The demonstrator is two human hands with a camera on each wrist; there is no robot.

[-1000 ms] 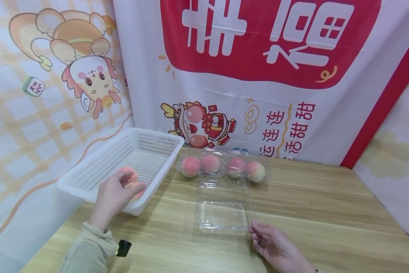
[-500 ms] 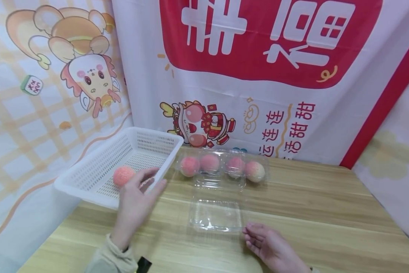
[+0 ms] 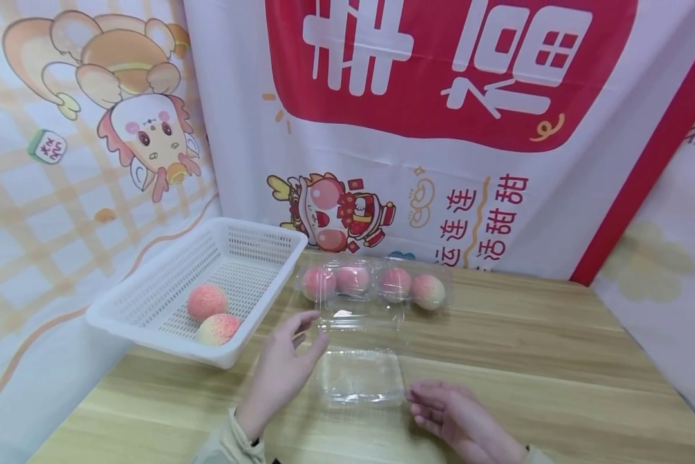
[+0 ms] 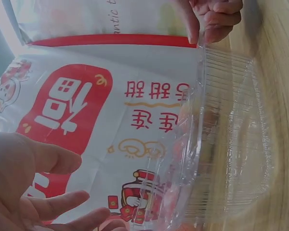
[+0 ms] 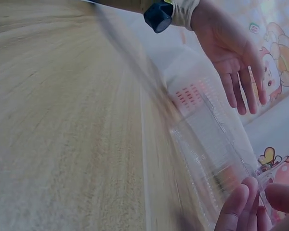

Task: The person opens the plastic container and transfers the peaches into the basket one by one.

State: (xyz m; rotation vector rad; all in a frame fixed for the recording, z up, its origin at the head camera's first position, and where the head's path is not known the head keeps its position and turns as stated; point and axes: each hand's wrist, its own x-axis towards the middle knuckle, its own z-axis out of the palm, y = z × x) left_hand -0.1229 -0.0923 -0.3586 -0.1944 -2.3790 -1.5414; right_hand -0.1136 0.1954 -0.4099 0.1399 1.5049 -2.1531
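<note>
A clear plastic clamshell box (image 3: 361, 377) lies with its lid up on the wooden table, no ball visible in its near half. My right hand (image 3: 460, 415) pinches its near right edge between thumb and fingers, as the right wrist view shows at the plastic rim (image 5: 231, 144). Over the box's left side hovers my left hand (image 3: 283, 370), fingers loosely bent; its palm (image 4: 19, 183) is bare in the left wrist view. To the left, a white basket (image 3: 272, 293) holds a pink ball (image 3: 207, 301) and a cream-and-pink ball (image 3: 218, 329), both peach-like.
Behind the open box, clear packs hold several peach-like balls, among them a pink one (image 3: 319, 284) and a paler one (image 3: 428, 292). A printed cloth (image 3: 428, 148) hangs at the table's back edge. Wooden tabletop (image 3: 556, 361) stretches to the right.
My left hand has left the balls in the basket and moved right, over the rim, to the clear box. My right hand stays at the box's edge; the box has shifted slightly left in view.
</note>
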